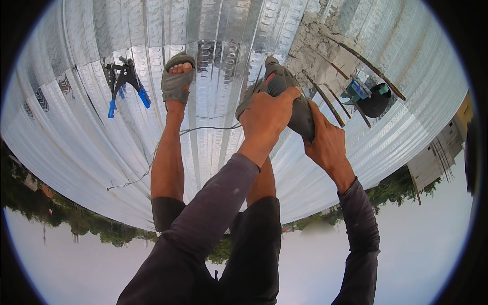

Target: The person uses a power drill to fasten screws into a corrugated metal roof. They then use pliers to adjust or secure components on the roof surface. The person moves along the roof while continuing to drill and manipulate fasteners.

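A dark grey power drill (300,118) with a red accent is held in both hands over the metal sheeting (218,152). My left hand (267,119) is wrapped over the drill's body from the left. Around its rear end, on the right, my right hand (328,140) is closed. The drill's nose points away from me, down toward a rib of the sheet. Whether the tip touches the metal I cannot tell. A thin grey cord (208,127) shows left of my left hand and trails across the sheeting.
At the left lies a black hand riveter (126,81) with blue grips. My sandalled foot (178,76) stands beside it. Rusty rebar (373,66) sticks out of rough concrete (317,48) at the right, near a blue-green object (357,90) and a black rounded item (377,101).
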`<state>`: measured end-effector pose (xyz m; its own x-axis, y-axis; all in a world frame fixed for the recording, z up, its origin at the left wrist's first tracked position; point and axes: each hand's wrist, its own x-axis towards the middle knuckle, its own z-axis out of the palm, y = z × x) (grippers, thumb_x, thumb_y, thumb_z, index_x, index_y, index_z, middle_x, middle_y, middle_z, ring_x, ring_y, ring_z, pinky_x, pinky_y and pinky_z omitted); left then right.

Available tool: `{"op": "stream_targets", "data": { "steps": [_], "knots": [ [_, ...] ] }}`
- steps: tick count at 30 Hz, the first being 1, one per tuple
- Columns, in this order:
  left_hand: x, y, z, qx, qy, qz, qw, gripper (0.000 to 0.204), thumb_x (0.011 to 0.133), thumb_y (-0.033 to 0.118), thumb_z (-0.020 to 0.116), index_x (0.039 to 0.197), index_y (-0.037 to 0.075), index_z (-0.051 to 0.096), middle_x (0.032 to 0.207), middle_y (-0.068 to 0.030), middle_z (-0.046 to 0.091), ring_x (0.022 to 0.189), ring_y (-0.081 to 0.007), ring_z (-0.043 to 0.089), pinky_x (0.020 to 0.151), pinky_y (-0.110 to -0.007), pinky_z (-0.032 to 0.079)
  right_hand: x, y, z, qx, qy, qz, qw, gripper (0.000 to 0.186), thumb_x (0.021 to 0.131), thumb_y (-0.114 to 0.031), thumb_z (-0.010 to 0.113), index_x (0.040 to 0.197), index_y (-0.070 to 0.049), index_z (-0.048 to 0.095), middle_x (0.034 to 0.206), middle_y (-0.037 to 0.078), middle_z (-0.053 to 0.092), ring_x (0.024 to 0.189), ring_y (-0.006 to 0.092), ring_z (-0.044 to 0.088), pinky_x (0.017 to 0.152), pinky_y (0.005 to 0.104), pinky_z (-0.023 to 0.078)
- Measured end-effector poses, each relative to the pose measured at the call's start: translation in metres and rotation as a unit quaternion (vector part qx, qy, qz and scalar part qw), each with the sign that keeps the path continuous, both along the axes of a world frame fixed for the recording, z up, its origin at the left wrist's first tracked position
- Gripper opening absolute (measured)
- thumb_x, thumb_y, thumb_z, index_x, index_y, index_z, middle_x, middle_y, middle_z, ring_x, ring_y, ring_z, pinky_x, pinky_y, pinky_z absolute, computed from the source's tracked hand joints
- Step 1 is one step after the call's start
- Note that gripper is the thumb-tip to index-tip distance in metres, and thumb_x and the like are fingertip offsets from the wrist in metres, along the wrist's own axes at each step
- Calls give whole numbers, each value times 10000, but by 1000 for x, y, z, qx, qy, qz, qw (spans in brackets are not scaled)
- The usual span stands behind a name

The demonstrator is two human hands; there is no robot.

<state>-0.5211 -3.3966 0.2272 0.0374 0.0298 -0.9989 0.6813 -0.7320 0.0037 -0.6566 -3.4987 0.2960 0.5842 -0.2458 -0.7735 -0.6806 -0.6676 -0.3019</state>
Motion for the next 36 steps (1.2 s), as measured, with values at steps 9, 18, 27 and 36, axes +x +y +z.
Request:
{"op": "stream_targets", "data": {
  "steps": [9,18,27,36],
  "knots": [
    [-7,0,11,-2,-55,-101,993,638,728,506,765,929,-98,730,935,-228,728,902,-349,718,825,-411,536,-19,14,-3,20,9,-64,998,923,736,-54,781,1546,-15,338,1201,286,685,927,421,730,769,469,598],
    [11,-19,19,-53,17,-130,990,781,706,622,730,1103,-50,699,1015,-203,734,963,-335,715,869,-404,526,-36,37,-12,22,-61,-273,960,773,810,-101,765,1487,8,408,1091,233,712,906,350,734,778,422,582],
    [-2,-32,19,-77,-13,-80,994,757,734,622,740,1166,3,686,1054,-146,739,997,-303,710,941,-401,496,-29,37,-7,55,-10,-503,863,466,834,-97,783,1242,41,606,936,105,725,804,171,661,776,341,529],
    [-38,-14,4,-109,10,108,988,596,747,472,805,1069,-18,699,968,-130,712,905,-246,680,819,-345,505,-78,58,-19,39,-11,-513,857,462,823,-81,784,1236,31,610,945,113,733,823,191,681,778,346,534]
  ]
}}
